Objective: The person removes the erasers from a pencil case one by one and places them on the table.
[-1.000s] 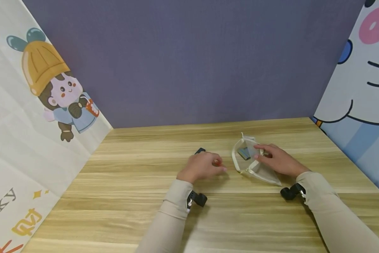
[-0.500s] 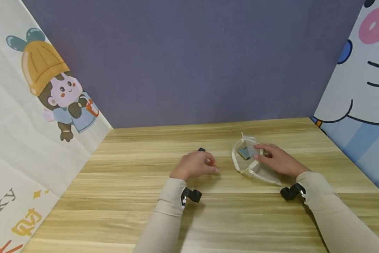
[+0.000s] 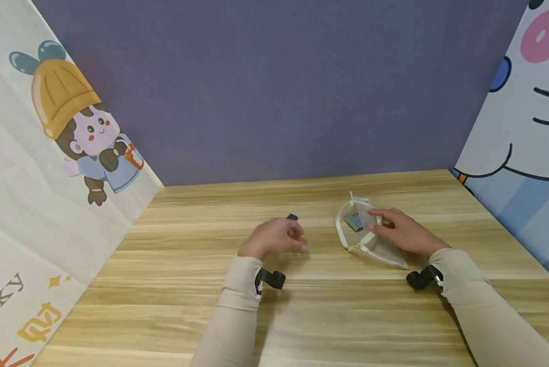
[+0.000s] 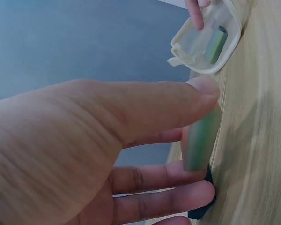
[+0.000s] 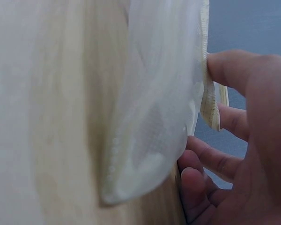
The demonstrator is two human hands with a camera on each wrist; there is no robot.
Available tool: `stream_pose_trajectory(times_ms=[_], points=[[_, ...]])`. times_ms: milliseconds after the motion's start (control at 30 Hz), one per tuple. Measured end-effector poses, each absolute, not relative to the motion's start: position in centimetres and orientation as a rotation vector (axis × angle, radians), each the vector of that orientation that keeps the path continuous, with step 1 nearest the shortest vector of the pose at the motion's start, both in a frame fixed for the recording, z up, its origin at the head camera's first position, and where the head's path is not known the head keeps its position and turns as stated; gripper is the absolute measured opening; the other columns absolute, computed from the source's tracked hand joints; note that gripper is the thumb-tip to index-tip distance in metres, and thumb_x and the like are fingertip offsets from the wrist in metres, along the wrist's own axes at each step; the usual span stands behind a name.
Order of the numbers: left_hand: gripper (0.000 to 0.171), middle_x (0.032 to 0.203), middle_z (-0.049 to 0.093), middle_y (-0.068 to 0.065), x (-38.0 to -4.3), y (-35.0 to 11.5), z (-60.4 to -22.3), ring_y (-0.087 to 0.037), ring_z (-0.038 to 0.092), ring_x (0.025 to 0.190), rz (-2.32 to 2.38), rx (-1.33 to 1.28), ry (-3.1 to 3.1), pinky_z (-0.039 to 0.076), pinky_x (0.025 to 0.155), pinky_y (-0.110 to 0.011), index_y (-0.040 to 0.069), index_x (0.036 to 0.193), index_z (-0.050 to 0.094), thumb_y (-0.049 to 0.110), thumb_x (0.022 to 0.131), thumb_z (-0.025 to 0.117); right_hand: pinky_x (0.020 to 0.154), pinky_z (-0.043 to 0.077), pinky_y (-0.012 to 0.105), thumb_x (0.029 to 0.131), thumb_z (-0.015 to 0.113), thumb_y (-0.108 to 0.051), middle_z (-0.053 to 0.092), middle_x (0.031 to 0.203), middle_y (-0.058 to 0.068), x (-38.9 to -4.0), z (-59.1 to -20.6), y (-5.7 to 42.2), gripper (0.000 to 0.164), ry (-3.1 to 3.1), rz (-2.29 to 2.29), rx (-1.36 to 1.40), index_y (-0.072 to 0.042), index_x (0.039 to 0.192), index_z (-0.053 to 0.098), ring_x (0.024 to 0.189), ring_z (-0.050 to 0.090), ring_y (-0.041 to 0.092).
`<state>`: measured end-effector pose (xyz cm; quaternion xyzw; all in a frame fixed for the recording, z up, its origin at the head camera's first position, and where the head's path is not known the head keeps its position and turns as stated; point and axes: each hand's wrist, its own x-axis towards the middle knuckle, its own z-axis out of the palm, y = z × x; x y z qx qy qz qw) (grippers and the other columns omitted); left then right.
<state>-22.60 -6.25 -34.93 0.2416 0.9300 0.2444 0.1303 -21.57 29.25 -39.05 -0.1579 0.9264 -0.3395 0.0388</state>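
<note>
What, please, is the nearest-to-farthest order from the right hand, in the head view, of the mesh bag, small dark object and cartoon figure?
1. Mesh bag: rim held by the right hand.
2. Small dark object: just beyond the left hand.
3. Cartoon figure: on the left panel.

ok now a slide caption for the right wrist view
Right hand pinches the edge of a sheer, pale bag on a wood-grain tabletop.

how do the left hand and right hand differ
The right hand pinches the rim of the mesh bag; the left hand is apart from the bag, around a blurred green block. In the head view, the left points right, the right points left. Both wear black wrist devices.
</note>
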Motion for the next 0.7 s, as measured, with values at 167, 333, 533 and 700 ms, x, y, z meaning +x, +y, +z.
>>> stream_pose_trajectory(times_ms=[167,333,533,700], points=[[0.037,0.097,0.068,0.013,-22.66,-6.49,-34.88,-0.010,0.062,0.091,0.699,0.687,2.700,0.049,0.085,-0.039,0.021,0.116,0.072,0.040,0.085,0.080,0.091,0.046,0.058,0.104,0.053,-0.042,0.040,0.145,0.029,-21.62,-39.07,29.30,0.063,2.845,-1.037,-0.492,-0.003,0.152,0.040,0.121,0.050,0.045],[0.037,0.100,0.069,0.009,-22.72,-6.79,-34.88,-0.013,0.062,0.095,0.695,0.689,2.692,0.049,0.087,-0.040,0.020,0.117,0.071,0.036,0.085,0.081,0.091,0.046,0.058,0.104,0.052,-0.043,0.040,0.145,0.028,-21.76,-39.07,29.36,0.064,2.848,-1.031,-0.503,-0.003,0.152,0.040,0.120,0.051,0.043],[0.033,0.100,0.067,0.010,-22.74,-7.10,-34.96,-0.013,0.062,0.097,0.693,0.700,2.668,0.049,0.086,-0.038,0.019,0.113,0.072,0.032,0.085,0.082,0.090,0.046,0.057,0.104,0.053,-0.043,0.041,0.144,0.028,-21.80,-39.09,29.39,0.063,2.851,-1.028,-0.504,-0.003,0.152,0.041,0.119,0.051,0.042],[0.032,0.098,0.068,0.010,-22.57,-7.18,-34.69,-0.013,0.061,0.095,0.700,0.701,2.643,0.048,0.085,-0.038,0.016,0.113,0.071,0.030,0.085,0.082,0.089,0.046,0.055,0.104,0.052,-0.044,0.041,0.143,0.028,-21.68,-39.17,29.42,0.063,2.855,-1.020,-0.487,-0.005,0.152,0.041,0.117,0.051,0.040]])
